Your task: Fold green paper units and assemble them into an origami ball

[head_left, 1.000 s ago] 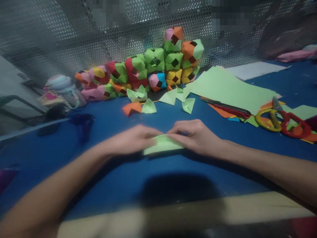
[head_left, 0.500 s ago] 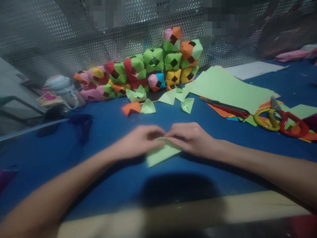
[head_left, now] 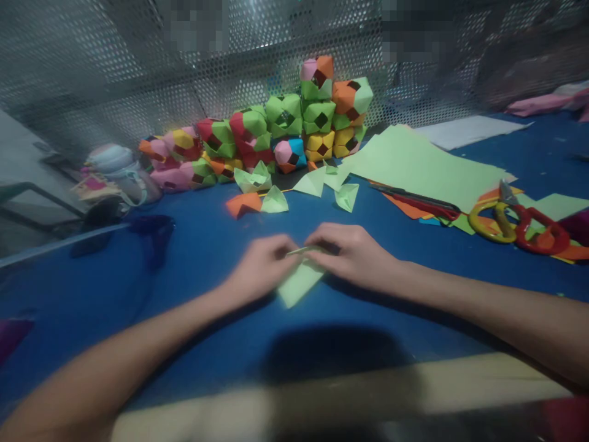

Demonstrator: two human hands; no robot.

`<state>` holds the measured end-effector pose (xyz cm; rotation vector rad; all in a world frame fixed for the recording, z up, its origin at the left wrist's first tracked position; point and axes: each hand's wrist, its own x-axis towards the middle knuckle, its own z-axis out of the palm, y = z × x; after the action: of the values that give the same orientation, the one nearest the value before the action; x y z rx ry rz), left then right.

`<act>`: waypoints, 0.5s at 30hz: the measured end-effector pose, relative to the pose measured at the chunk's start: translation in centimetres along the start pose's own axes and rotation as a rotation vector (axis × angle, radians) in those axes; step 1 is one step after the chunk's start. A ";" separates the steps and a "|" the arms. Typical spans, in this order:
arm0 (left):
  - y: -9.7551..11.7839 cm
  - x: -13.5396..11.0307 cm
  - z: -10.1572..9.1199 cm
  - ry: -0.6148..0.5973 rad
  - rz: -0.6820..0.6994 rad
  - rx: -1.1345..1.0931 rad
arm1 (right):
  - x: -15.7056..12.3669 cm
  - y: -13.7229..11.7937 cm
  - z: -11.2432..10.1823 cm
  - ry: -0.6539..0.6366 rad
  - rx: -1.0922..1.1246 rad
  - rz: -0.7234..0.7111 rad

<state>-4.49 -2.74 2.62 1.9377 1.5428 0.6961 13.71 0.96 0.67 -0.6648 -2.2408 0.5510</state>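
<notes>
A light green sheet of paper (head_left: 300,283), partly folded, lies between my hands over the blue table. My left hand (head_left: 264,261) is closed on its left side, thumb on the paper. With fingers curled and thumb pressed near the top fold, my right hand (head_left: 350,253) grips the other side. The fingertips of both hands are partly hidden. Beyond them lie folded pieces: a green one (head_left: 347,197), another green one (head_left: 275,200) and an orange one (head_left: 243,205).
Stacked folded-paper cubes (head_left: 318,116) stand along a perforated metal screen (head_left: 257,37). To the right are a stack of green sheets (head_left: 423,156), a red-and-black cutter (head_left: 418,201) and scissors with yellow and red handles (head_left: 494,222). The blue table (head_left: 207,344) has a pale front edge (head_left: 221,414).
The paper has turned slightly, its lower corner shifting a little to the right. My hands have come slightly nearer over it and keep their hold.
</notes>
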 end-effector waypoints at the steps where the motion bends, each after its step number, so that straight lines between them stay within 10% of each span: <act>1: 0.0 0.0 0.1 -0.009 -0.007 -0.010 | 0.0 0.0 0.0 -0.009 0.015 0.024; 15: -0.8 0.4 0.4 -0.073 -0.254 -0.306 | 1.0 -0.3 -0.5 -0.138 0.348 0.576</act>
<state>-4.65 -2.26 1.79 1.4973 1.5041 0.6969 13.38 1.44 1.67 -1.1141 -1.9835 1.2687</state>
